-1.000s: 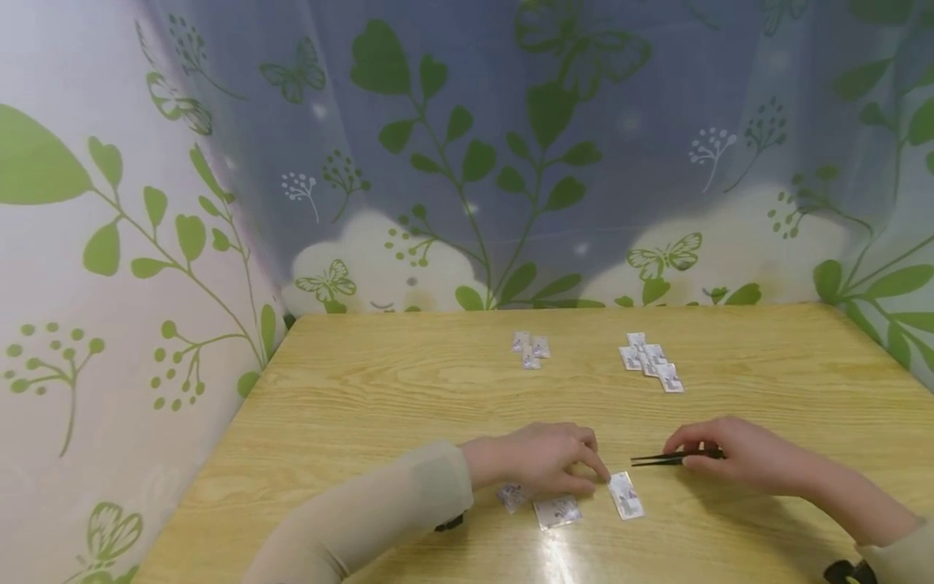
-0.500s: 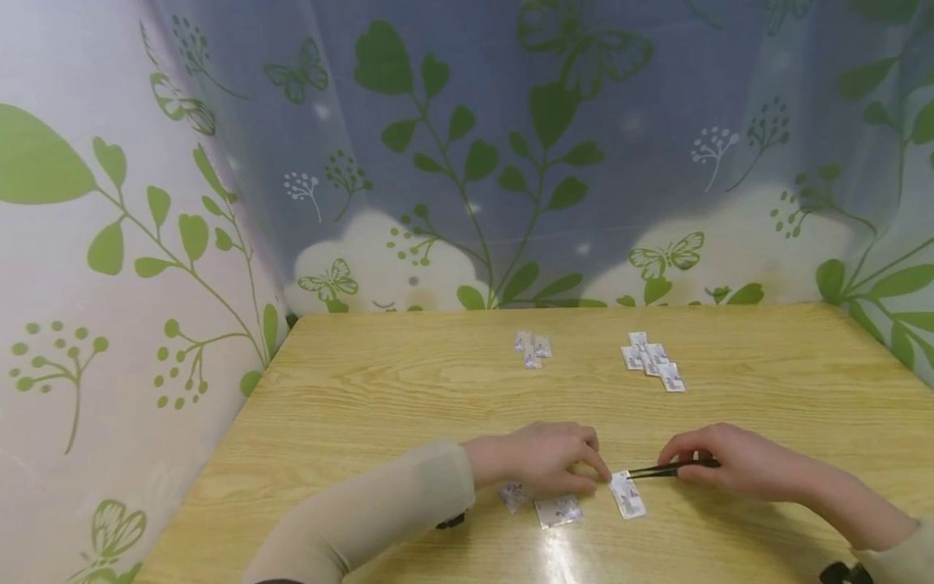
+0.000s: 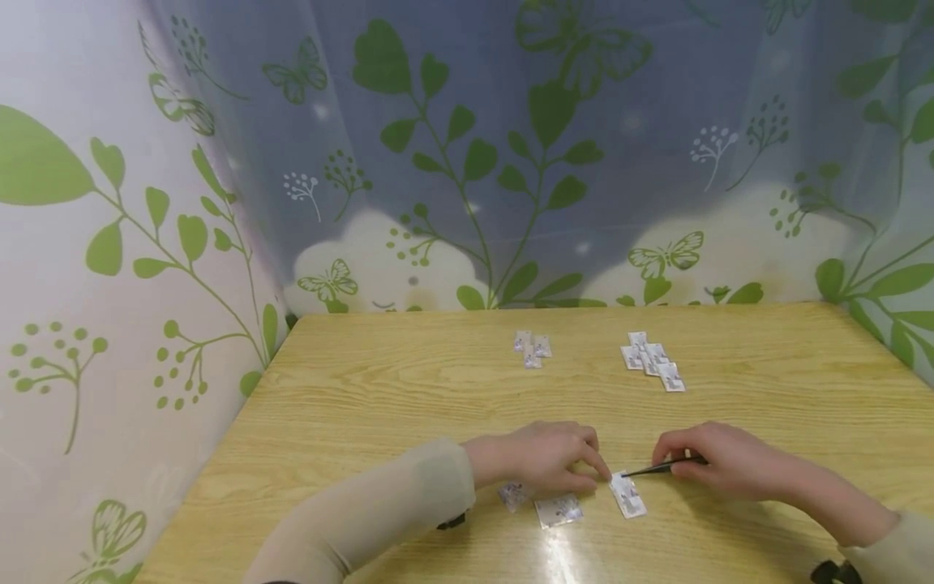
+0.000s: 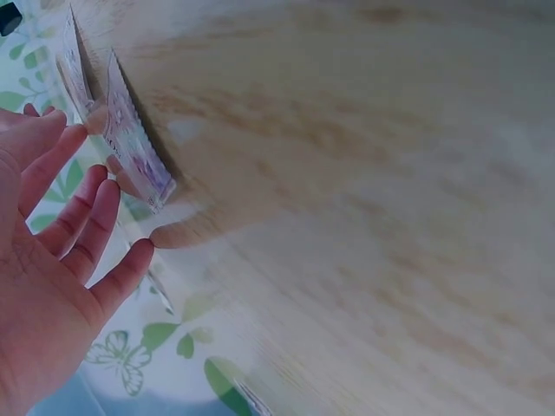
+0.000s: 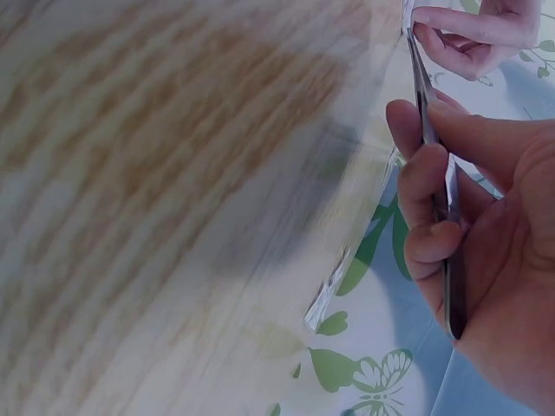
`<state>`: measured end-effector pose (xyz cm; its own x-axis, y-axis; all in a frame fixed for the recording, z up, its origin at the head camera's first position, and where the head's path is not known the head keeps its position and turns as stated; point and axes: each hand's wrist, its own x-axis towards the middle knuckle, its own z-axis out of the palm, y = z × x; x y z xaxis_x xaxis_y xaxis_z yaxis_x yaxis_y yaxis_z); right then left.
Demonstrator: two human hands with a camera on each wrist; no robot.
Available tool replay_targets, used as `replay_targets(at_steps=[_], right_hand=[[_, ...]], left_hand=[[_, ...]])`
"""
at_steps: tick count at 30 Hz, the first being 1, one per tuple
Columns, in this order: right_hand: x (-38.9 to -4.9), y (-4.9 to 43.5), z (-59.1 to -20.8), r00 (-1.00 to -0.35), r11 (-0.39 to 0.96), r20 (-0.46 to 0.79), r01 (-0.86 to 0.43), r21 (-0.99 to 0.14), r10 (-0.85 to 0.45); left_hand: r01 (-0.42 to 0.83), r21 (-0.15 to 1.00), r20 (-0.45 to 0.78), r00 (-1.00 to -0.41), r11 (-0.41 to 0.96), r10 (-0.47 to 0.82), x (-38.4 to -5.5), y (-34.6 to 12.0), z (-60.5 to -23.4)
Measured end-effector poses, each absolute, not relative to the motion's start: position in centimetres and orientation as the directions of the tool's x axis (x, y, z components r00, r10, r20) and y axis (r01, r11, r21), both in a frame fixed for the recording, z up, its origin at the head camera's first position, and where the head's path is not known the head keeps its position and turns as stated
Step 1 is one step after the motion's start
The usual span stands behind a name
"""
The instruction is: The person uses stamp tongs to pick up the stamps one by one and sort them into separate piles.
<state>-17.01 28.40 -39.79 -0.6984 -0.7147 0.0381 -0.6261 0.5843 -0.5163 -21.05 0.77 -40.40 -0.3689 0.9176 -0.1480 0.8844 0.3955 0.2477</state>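
In the head view my right hand (image 3: pixel 730 462) pinches black tweezers (image 3: pixel 667 467). Their tips meet the top end of a small white printed packet (image 3: pixel 629 496) lying flat on the table. The right wrist view has the tweezers (image 5: pixel 442 199) running along my curled fingers, thumb against them. My left hand (image 3: pixel 547 456), fingers mostly extended, reaches from the left, and its index fingertip touches that packet's upper left corner. Two more packets lie just below this hand, one (image 3: pixel 559 512) partly and another (image 3: pixel 512 495) largely hidden by it. The left wrist view shows the left hand (image 4: pixel 61 251) holding nothing.
Farther back on the wooden table (image 3: pixel 379 381) are two groups of packets: a small overlapping cluster (image 3: pixel 532 349) near the middle and a larger staggered cluster (image 3: pixel 653 361) to its right. A leaf-patterned curtain (image 3: pixel 467 162) hangs behind the table's far edge.
My right hand has moved slightly left, bringing the tweezers from beside the packet onto its top end. The tweezer tips, apart earlier, now look closed together. The left hand has stayed in place.
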Motion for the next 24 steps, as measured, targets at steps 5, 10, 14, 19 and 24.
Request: replay_targets(at_steps=[5,10,14,19,24], right_hand=[[-16.9,28.3,-39.8,-0.706,0.595,0.032,-0.619,-0.513,-0.708],[-16.9,28.3,-39.8,-0.705,0.589,0.038,-0.620,-0.518,-0.709],[-16.8,28.3,-39.9,-0.710,0.598,0.049,-0.626,-0.500,-0.702],[-16.9,28.7,-39.6,-0.723,0.617,0.092,-0.642,-0.456,-0.685],[-17.5,29.6,-38.5,-0.736,0.617,0.092,-0.622,-0.482,-0.670]], left_hand=[[0.882,0.255,-0.145,-0.370,0.396,0.918,-21.1,0.8,-40.4],[0.882,0.254,-0.145,-0.370,0.396,0.918,-21.1,0.7,-40.4],[0.861,0.318,-0.148,-0.367,0.396,0.918,-21.2,0.3,-40.5],[0.804,0.436,-0.118,-0.393,0.403,0.912,-21.9,-1.0,-40.5],[0.797,0.458,-0.063,-0.414,0.395,0.908,-22.4,-2.9,-40.1]])
